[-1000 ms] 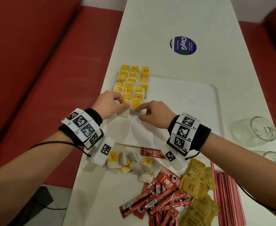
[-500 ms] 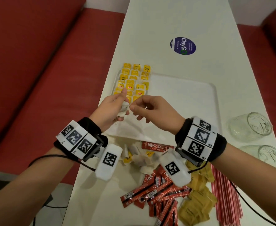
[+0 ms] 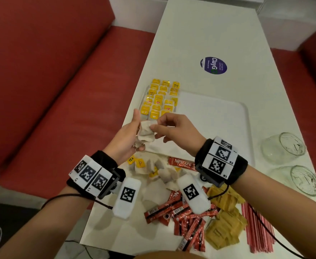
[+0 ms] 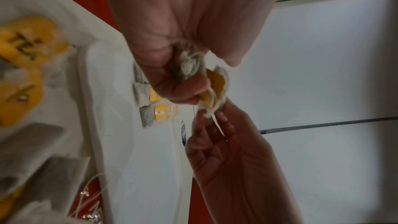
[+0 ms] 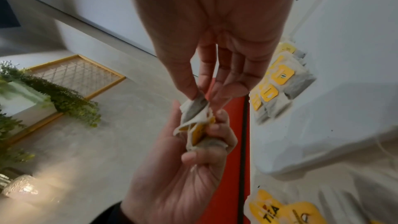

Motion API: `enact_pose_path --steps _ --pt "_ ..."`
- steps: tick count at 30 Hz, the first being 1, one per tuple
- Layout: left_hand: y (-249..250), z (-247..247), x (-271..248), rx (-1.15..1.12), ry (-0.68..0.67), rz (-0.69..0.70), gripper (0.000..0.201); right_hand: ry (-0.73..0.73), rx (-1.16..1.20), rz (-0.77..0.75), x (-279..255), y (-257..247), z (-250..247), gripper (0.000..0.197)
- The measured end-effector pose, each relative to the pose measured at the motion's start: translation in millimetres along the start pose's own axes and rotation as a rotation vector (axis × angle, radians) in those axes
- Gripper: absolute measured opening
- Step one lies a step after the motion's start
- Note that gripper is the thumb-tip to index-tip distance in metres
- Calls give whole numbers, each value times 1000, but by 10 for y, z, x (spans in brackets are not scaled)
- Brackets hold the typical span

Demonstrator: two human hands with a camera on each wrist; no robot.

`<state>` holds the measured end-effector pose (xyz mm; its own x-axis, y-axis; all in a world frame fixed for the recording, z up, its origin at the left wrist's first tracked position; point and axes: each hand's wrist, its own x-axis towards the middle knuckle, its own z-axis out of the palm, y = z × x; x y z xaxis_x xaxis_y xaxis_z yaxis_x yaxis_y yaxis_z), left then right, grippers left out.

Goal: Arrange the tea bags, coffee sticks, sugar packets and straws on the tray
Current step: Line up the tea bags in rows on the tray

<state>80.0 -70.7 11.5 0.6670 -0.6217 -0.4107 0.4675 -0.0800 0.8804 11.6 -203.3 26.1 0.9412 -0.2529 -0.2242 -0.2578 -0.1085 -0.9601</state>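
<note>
Now both of my hands are lifted off the tray (image 3: 218, 116), while a second ago they were pressing a tea bag into the yellow rows at its 10 o'clock corner. My left hand (image 3: 128, 136) has its grip clenched around a small bunch of tea bags (image 3: 146, 132), and my right hand (image 3: 174, 130) pinches the top one with thumb and forefinger; the right wrist view shows this pinch on the paper corner clearly. I judge that I am separating one bag from the bunch, so the next place in the rows of tea bags (image 3: 160, 99) is still waiting.

More loose tea bags (image 3: 162, 171) lie on the table (image 3: 200, 34) at 6 o'clock of the tray, and nearer to me are the red coffee sticks (image 3: 183, 219), the brown sugar packets (image 3: 224, 221) and the red straws (image 3: 256, 228), all still outside the tray. Most of the task is therefore not done.

The table is white and long, with a round blue sticker (image 3: 213, 65) at 12 o'clock and two glass cups (image 3: 284, 148) at 3 o'clock. Red bench seats (image 3: 50, 81) stand on both sides.
</note>
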Motion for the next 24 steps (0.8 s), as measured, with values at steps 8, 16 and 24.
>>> enact_pose_path --steps 8,16,24 --pt "-135 -238 -229 57 -37 88 22 2 277 122 -74 17 64 14" --pt "-137 -308 -249 92 -61 77 36 -35 216 102 -81 67 126 17" --pt "-122 -273 -213 156 -27 30 22 -73 196 113 -68 65 114 19"
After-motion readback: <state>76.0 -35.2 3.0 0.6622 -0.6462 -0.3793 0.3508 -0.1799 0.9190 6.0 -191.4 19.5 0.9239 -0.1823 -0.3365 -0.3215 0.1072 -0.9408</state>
